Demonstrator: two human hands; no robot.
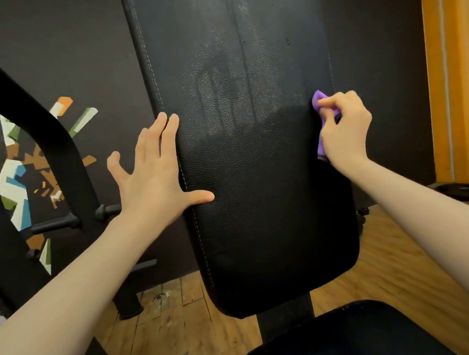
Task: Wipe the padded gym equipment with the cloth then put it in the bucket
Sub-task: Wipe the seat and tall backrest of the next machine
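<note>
left hand [156,171] flat, fingers spread on black pad [256,189]; right hand [344,128] bunching purple cloth [319,103] at pad's edge

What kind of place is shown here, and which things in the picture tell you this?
Probably a gym or home workout room. A black padded backrest stands above a seat pad, a black metal machine frame is at the left, and what looks like a weight plate lies at the right.

A single head-worn camera looks forward and slightly down, very close to the upright black backrest pad [255,176], with both forearms reaching in from the lower corners.
</note>
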